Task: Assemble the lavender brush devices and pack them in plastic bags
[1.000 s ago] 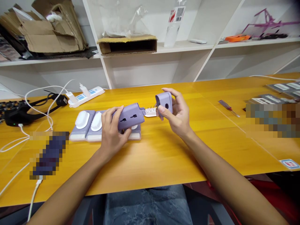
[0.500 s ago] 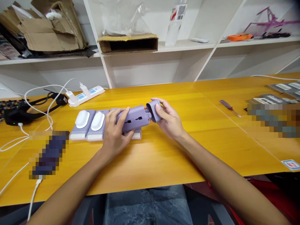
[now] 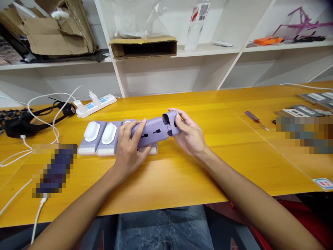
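Lilac end cap now closed up against lilac plastic housing, gap from earlier gone. Left hand gripping housing, right hand curled round cap. Both held over orange wooden table, housing overlapping row of lilac white-lidded units.

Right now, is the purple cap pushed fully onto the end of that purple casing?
Not fully, it seems: the right hand holds the cap tilted against the casing, with its dark hollow mouth showing.
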Motion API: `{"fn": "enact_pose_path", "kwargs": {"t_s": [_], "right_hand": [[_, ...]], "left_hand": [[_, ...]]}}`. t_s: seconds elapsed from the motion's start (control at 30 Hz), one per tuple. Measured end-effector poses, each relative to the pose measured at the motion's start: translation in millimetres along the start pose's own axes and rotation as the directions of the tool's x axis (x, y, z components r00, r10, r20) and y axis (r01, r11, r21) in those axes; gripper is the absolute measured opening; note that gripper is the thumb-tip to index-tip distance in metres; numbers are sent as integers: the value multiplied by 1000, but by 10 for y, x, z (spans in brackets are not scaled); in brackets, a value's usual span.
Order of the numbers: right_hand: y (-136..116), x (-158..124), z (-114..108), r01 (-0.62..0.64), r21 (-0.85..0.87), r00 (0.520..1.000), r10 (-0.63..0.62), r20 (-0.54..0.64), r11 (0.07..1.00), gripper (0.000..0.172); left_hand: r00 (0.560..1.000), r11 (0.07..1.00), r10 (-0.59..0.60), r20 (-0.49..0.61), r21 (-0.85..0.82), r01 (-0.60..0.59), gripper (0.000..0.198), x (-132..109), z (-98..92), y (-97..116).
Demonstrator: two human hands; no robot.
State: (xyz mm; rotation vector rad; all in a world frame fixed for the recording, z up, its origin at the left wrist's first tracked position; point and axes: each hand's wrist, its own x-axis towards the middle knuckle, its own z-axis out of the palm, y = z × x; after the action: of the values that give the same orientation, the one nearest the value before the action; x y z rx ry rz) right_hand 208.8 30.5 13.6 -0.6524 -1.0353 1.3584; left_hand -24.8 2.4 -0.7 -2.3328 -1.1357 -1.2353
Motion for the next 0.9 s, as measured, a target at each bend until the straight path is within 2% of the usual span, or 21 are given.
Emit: {"fn": "enact_pose_path", "kwargs": {"t_s": [0.23,0.57,0.9], "right_hand": [[-7,2,-41,9,-52,998,-6,66,999,40],[-68,7,-97,21,-103,992,-8,126,994,43],[-93,-8,-107,33,-117,990,-17,137,993,41]], "left_hand": [[997,999,-49,53,11,49,86,-14,-21,16],[999,999,-40,35,17,39,85,-10,-35,22],[999,999,-17,35,46,15,86,-5,-49,33]]}}
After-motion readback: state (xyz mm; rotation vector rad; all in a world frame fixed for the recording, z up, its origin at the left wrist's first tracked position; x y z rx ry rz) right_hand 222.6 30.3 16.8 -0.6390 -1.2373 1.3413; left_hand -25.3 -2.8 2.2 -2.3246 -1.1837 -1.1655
